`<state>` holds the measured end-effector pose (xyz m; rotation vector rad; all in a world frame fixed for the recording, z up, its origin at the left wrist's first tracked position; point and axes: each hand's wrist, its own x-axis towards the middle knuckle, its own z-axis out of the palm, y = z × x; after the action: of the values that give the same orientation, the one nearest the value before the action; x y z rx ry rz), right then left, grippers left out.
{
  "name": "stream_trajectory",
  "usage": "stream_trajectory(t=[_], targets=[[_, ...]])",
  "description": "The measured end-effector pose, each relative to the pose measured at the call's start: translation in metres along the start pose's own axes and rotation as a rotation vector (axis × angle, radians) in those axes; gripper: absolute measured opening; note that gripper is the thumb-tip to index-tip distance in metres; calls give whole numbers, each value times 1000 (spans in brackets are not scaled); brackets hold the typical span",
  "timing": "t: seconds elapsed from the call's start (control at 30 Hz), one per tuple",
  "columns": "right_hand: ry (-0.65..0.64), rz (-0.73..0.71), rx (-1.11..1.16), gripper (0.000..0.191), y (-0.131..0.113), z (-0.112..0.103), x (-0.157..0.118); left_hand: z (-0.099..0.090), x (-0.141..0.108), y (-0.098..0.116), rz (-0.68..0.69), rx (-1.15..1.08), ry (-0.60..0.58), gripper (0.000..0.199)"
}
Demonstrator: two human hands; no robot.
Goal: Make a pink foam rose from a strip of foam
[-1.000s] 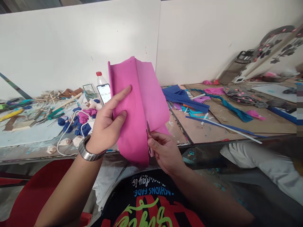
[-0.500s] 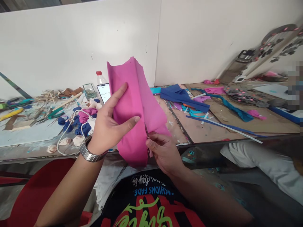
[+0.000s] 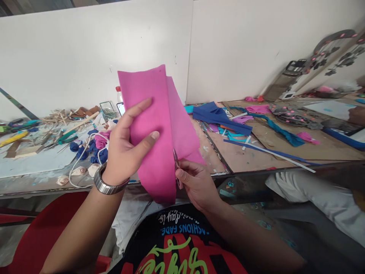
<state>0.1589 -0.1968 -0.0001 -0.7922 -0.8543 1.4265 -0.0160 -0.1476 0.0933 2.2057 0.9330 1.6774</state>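
Note:
A large folded sheet of pink fabric (image 3: 159, 163) hangs upright in front of me, above the table's front edge. My left hand (image 3: 121, 150) grips its left side, thumb and one finger on the near face and the other fingers hidden behind. At the fabric's right fold, my right hand (image 3: 198, 180) is closed on a small pair of scissors (image 3: 176, 161). Their metal blades point up along the fold and look close together. A paler pink part of the sheet spreads out to the right behind the scissors.
Blue and pink fabric rosettes (image 3: 101, 141) lie left on the table, near green-handled pliers (image 3: 67, 137). Blue fabric pieces (image 3: 215, 117) and thin strips (image 3: 281, 155) are on the right. A phone (image 3: 121, 109) and red-capped bottle (image 3: 118, 89) stand partly behind the fabric. A red chair (image 3: 48, 232) is lower left.
The fabric's top has swung left and flattened, covering most of the phone. My left hand moved slightly left with it. More of the scissor blades shows beside the fold.

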Motion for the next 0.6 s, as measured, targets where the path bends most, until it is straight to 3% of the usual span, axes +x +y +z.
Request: stream_trajectory(t=[0.2,0.4,0.6], targets=[[-19,-13,-31,38,2,-2,-2,-2,8,0,-9,21,66,38],[-78,22,37,37,2,-1,-4,-2,9,8,-1,126,78,39],[-95,103,109,41,0,1,-7,2,6,9,18,91,41,48]])
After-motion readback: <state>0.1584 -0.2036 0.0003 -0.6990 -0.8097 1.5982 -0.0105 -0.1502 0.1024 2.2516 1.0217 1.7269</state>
